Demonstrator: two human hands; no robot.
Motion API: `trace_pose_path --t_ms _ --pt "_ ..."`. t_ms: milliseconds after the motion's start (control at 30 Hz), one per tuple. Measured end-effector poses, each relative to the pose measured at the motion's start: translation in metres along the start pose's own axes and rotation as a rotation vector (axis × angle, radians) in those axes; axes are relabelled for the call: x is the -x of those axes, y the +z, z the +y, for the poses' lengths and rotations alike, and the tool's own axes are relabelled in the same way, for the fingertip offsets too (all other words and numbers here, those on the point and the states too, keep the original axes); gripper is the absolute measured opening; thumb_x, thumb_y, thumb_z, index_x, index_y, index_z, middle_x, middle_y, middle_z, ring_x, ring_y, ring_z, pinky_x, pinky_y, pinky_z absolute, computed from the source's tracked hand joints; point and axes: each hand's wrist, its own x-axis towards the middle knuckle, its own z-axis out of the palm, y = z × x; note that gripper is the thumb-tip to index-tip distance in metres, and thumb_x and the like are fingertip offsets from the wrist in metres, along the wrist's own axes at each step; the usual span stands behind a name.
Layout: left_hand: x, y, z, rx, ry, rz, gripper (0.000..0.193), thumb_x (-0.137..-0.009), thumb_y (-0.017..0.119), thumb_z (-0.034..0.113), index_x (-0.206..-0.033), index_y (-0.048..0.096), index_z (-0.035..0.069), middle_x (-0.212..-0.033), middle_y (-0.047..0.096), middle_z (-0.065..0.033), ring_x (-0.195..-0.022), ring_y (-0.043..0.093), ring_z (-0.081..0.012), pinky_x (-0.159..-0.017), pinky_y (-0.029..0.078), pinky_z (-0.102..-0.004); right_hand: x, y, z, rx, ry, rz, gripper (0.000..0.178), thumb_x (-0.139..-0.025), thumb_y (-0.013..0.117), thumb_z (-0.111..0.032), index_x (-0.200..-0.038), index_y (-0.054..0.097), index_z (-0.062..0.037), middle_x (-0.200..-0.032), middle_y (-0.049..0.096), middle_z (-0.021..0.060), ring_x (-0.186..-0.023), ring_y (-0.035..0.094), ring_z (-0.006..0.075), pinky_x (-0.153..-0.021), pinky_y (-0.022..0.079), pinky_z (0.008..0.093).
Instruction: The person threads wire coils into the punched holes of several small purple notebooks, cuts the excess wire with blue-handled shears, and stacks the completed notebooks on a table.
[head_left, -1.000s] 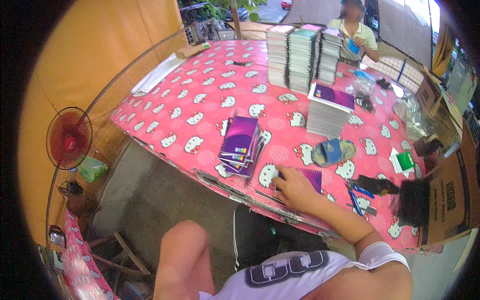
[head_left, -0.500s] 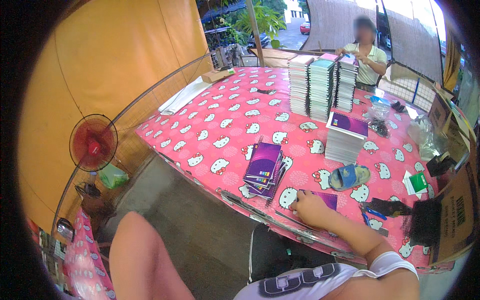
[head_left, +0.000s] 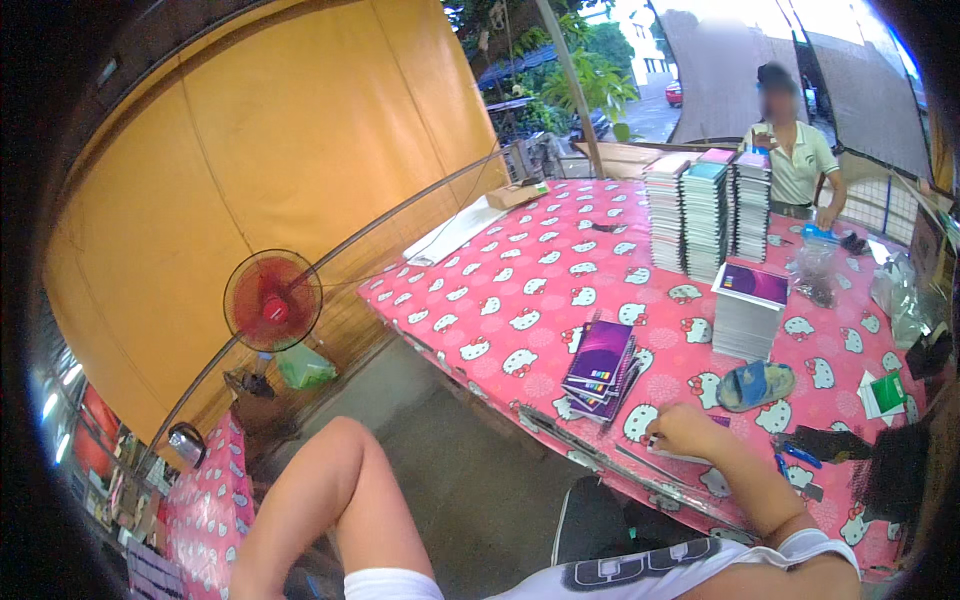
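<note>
At the near table edge, my right hand [head_left: 690,432] lies over a purple notebook [head_left: 721,421], its fingers curled in at the notebook's left side. The hand covers most of the notebook, so the exact grip is partly hidden. Just left of it sits a low, uneven pile of purple spiral notebooks [head_left: 601,350]. Farther back stands a taller stack of pages [head_left: 746,325] topped by a purple cover. My bent left arm [head_left: 345,470] shows at the lower left with the elbow raised; its hand is out of the picture.
A blue slipper [head_left: 755,385] lies beyond my right hand, with blue pens [head_left: 803,456] to its right. Tall stacks of spiral notebooks [head_left: 705,225] stand at the back. A person [head_left: 803,165] stands behind them. A red fan [head_left: 273,300] is at left.
The view has swung left, shifting the table right and down. My left arm shows more, bent at the elbow. The person at the back has lowered one hand to the table.
</note>
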Motion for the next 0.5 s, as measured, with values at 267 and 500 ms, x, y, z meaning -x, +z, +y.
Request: trace_pose_path --t_ms 267,500 --pt "0.101 0.015 -0.069 -0.015 0.200 1.216 0.033 -0.086 0.055 0.026 -0.112 0.057 0.006 -0.086 0.063 -0.0167 -0.071 0.065 -0.0286 -0.056 0.052 -0.0439 0.009 -0.003 -0.009 -0.208 0.137 0.192 0.031 -0.077 0.054 -0.012 -0.105 0.061 -0.0023 -0.088 0.063 0.0242 -0.081 0.063 0.0390 -0.075 0.049 0.0485" --pt "0.182 0.190 -0.246 1.041 -1.233 2.112 0.079 -0.092 0.037 0.063 -0.143 0.009 0.010 -0.098 0.059 -0.0229 -0.075 0.068 -0.0316 -0.059 0.059 -0.0366 0.050 -0.042 -0.021 -0.504 0.405 0.770 0.040 -0.082 0.053 -0.005 -0.121 0.051 -0.0003 -0.099 0.063 0.0236 -0.086 0.063 0.0386 -0.077 0.051 0.0431"
